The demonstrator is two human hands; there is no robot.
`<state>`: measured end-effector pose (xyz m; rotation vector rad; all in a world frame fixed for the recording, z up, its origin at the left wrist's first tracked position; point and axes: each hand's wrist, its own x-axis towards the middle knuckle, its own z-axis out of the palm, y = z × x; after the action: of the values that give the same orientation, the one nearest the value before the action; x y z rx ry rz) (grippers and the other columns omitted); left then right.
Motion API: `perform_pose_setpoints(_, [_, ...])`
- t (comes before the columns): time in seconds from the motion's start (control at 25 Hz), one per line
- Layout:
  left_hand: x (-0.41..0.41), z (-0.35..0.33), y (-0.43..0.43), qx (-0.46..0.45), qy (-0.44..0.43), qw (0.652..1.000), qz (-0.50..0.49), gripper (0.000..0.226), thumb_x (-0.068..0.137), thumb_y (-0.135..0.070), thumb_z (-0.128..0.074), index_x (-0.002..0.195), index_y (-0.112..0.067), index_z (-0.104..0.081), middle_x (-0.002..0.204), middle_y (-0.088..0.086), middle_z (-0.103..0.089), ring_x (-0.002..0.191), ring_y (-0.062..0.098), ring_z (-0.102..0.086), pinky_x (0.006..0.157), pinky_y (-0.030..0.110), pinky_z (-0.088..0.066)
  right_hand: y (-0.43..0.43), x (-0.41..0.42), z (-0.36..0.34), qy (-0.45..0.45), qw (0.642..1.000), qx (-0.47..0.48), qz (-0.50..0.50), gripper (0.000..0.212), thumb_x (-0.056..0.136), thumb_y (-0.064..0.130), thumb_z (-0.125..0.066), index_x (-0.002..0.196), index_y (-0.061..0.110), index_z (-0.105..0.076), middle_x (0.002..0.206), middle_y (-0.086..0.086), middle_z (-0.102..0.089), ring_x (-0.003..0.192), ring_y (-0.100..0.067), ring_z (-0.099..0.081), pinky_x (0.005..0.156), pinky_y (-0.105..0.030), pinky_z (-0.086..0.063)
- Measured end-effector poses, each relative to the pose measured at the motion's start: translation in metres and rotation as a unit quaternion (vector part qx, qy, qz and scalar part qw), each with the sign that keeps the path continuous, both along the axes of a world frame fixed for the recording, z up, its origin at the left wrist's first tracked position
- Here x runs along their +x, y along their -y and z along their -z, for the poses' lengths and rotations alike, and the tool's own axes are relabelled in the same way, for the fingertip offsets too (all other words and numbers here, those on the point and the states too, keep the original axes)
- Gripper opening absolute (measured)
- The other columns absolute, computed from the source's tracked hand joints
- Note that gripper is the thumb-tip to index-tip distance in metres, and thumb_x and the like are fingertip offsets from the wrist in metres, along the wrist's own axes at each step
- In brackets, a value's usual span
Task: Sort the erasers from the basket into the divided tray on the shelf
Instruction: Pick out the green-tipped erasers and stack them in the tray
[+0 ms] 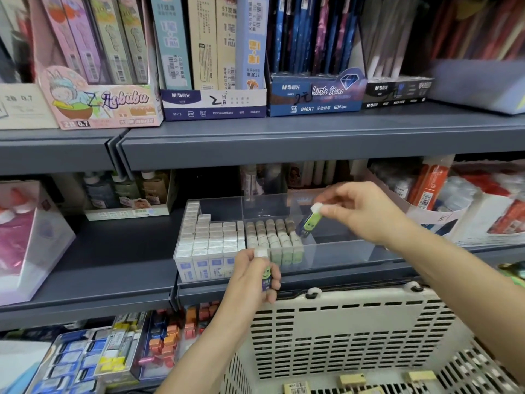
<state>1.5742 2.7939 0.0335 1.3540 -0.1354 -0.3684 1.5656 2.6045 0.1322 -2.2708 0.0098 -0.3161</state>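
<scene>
In the head view, a green-sleeved eraser (311, 221) was pinched by its white top end between the fingertips of the right hand (366, 211). Its long axis was tilted, and the dark lower end was pointed down and left into the divided tray (355, 251), just beside the last row of upright erasers (272, 237) in the middle compartment. A second eraser (267, 275) was gripped by the curled fingers of the left hand (252, 275). It was held nearly upright, white end up, in front of the tray's front wall and near the rim of the basket (355, 331). The left compartment was seen packed with white boxed erasers (210, 245), while open room was left to the right of the tilted eraser and at the back of the tray. Yellowish erasers (352, 380) were seen lying flat on the basket floor. The tray was set at the front edge of a grey shelf (113, 251), with stationery boxes (213, 103) ranged on the shelf above
</scene>
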Motion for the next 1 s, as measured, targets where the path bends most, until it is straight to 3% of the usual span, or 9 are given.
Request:
perform_pose_setpoints(0.08, [-0.001, -0.001, 0.001, 0.001, 0.013, 1.000, -0.005, 0.013, 0.093, -0.005, -0.038, 0.094, -0.014, -0.047, 0.077, 0.004, -0.062, 0.063, 0.010, -0.056, 0.045, 0.023, -0.043, 0.006, 0.008, 0.003, 0.000, 0.995, -0.098, 0.027, 0.010, 0.084, 0.020, -0.067, 0.093, 0.019, -0.070, 0.089, 0.007, -0.068, 0.085, -0.009, -0.063, 0.083, -0.021, -0.047])
perform_pose_setpoints(0.2, [-0.003, -0.002, 0.000, 0.039, 0.066, 0.997, -0.017, 0.010, 0.094, -0.011, -0.048, 0.094, -0.018, -0.055, 0.088, -0.001, -0.066, 0.077, 0.006, -0.062, 0.056, 0.021, -0.050, 0.002, 0.010, 0.011, 0.000, 0.978, -0.207, 0.014, 0.014, 0.087, 0.024, -0.063, 0.098, 0.018, -0.071, 0.091, 0.008, -0.067, 0.083, -0.007, -0.058, 0.077, -0.017, -0.040])
perform_pose_setpoints(0.36, [-0.002, -0.002, -0.002, 0.056, 0.124, 0.991, -0.014, 0.012, 0.090, -0.014, -0.057, 0.096, -0.023, -0.061, 0.083, -0.009, -0.059, 0.070, -0.005, -0.057, 0.061, 0.018, -0.051, -0.002, 0.011, 0.019, -0.036, 0.969, -0.241, -0.027, 0.014, 0.087, 0.025, -0.063, 0.099, 0.022, -0.070, 0.096, 0.007, -0.069, 0.086, -0.007, -0.059, 0.078, -0.017, -0.040])
perform_pose_setpoints(0.52, [-0.004, -0.004, 0.000, 0.046, 0.108, 0.993, -0.009, 0.017, 0.087, -0.009, -0.061, 0.096, -0.024, -0.062, 0.085, -0.006, -0.062, 0.069, -0.003, -0.061, 0.059, 0.017, -0.051, -0.005, 0.013, 0.033, -0.091, 0.957, -0.272, -0.049, 0.016, 0.090, 0.024, -0.058, 0.102, 0.022, -0.069, 0.106, 0.005, -0.067, 0.101, -0.012, -0.058, 0.086, -0.022, -0.041])
perform_pose_setpoints(0.8, [-0.003, -0.004, 0.000, 0.059, 0.090, 0.994, -0.009, 0.020, 0.085, -0.005, -0.063, 0.097, -0.021, -0.062, 0.094, 0.000, -0.065, 0.072, -0.001, -0.063, 0.059, 0.016, -0.052, -0.007, 0.007, 0.028, -0.103, 0.947, -0.294, -0.074, 0.028, 0.096, 0.022, -0.048, 0.120, 0.021, -0.062, 0.119, 0.003, -0.062, 0.111, -0.011, -0.053, 0.094, -0.022, -0.036])
perform_pose_setpoints(0.92, [-0.002, -0.004, 0.000, 0.061, 0.093, 0.994, -0.005, 0.019, 0.085, -0.006, -0.064, 0.097, -0.021, -0.062, 0.094, 0.000, -0.065, 0.073, -0.001, -0.064, 0.060, 0.018, -0.053, -0.018, -0.004, 0.019, -0.067, 0.978, -0.170, -0.104, 0.024, 0.092, 0.029, -0.054, 0.111, 0.025, -0.067, 0.102, 0.016, -0.064, 0.092, 0.003, -0.056, 0.083, -0.019, -0.041])
perform_pose_setpoints(1.0, [-0.002, -0.004, 0.000, 0.050, 0.094, 0.994, -0.002, 0.018, 0.084, -0.006, -0.064, 0.097, -0.019, -0.063, 0.093, 0.002, -0.065, 0.072, 0.000, -0.063, 0.060, 0.019, -0.053, -0.028, -0.010, 0.018, -0.074, 0.980, -0.135, -0.125, 0.022, 0.087, 0.034, -0.061, 0.106, 0.026, -0.069, 0.096, 0.013, -0.068, 0.088, 0.000, -0.060, 0.081, -0.019, -0.047])
